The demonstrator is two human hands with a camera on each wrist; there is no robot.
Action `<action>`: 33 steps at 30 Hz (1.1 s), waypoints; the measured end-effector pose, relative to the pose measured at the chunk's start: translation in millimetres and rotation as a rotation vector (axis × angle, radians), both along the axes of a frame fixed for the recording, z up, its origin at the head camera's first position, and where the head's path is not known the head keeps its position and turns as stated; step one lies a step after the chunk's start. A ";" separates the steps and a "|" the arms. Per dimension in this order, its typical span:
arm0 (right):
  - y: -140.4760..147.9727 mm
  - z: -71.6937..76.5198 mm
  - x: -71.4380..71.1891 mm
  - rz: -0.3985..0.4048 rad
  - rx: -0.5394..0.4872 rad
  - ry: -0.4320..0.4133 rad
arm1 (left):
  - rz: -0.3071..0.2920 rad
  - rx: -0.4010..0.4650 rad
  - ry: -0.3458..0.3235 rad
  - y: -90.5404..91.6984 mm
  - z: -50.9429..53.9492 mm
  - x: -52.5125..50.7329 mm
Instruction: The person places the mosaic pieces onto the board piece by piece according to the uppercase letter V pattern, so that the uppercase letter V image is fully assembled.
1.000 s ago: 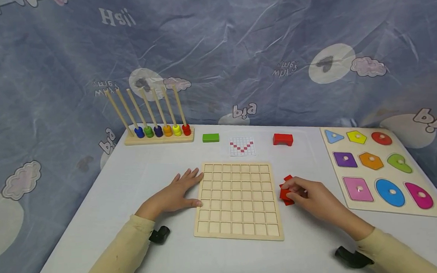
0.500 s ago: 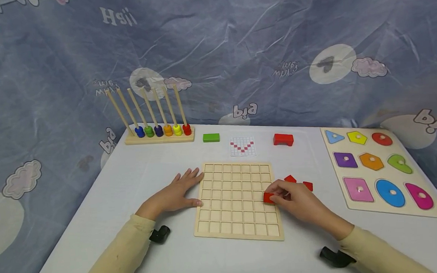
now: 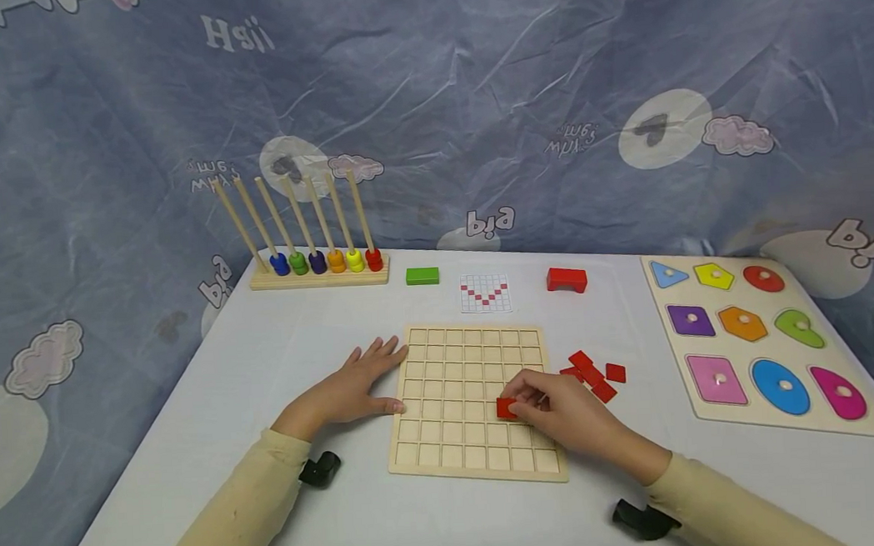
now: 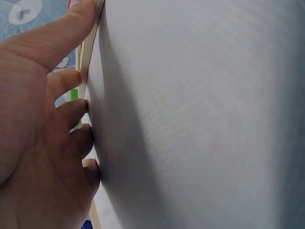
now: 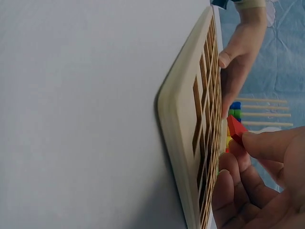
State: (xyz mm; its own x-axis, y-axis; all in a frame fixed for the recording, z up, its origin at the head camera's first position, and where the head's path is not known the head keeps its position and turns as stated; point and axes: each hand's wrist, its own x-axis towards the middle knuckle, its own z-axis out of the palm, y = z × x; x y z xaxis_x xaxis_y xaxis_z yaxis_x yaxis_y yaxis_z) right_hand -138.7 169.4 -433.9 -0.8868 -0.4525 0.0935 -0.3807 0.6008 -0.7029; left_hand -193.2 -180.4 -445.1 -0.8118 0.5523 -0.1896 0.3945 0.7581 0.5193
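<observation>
Both forearms reach in from the near edge in pale sleeves. The right hand hangs over the right half of a wooden grid board, its wrist turned forward and leftward; thumb and fingertips pinch a red tile, held tilted above the cells, while its other fingers bend inward. The left hand is relaxed with fingers spread, back upward, its thumb and index fingertip touching the board's left edge. Loose red tiles lie just beyond the right hand, off the board. Farther back are a patterned card, a red arch block and a green block.
</observation>
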 end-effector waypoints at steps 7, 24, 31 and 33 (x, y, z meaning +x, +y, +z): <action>-15.1 -4.3 3.7 0.052 -0.035 -0.019 | -0.009 0.006 0.004 -1.4 -2.5 -0.9; -36.7 -9.4 9.5 0.093 0.031 -0.006 | -0.002 0.006 0.006 0.5 -2.4 -0.2; -42.3 -9.2 10.6 0.093 0.045 0.017 | 0.001 0.006 0.007 0.0 -1.9 0.2; -43.5 -9.0 11.1 0.087 0.056 0.020 | 0.001 0.007 0.008 -0.5 -1.9 0.3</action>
